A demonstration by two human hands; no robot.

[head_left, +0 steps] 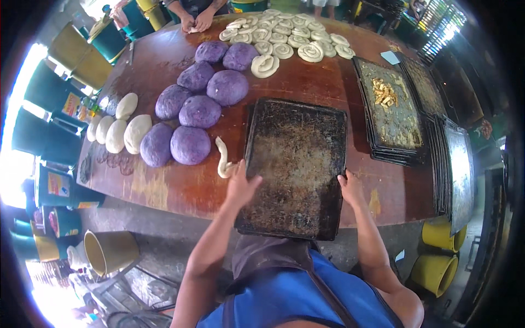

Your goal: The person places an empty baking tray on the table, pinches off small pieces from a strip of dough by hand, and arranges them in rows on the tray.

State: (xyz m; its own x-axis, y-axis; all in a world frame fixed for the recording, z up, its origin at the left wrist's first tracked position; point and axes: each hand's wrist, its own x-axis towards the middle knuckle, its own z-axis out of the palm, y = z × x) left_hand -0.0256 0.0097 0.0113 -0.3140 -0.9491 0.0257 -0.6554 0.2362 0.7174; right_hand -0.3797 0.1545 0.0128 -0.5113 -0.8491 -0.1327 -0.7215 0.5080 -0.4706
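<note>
A dark, worn baking tray (295, 169), apparently with another beneath it, lies in front of me and juts over the table's near edge. My left hand (241, 186) is at its left side, thumb apart from the fingers, some of which are hidden. On the right side my right hand (351, 186) grips the tray's edge, its fingers partly out of sight. A bent strip of pale dough (223, 157) lies on the table beside my left hand. Farther left sit several purple dough balls (190, 145) and several white dough pieces (138, 134).
Many coiled dough rounds (283, 51) cover the far side of the wooden table (180, 188). Stacked trays (391, 109) stand at the right, the top one bearing brown scraps (384, 93). Across the table a co-worker's hands (199, 22) handle dough. Buckets (111, 252) stand around the table.
</note>
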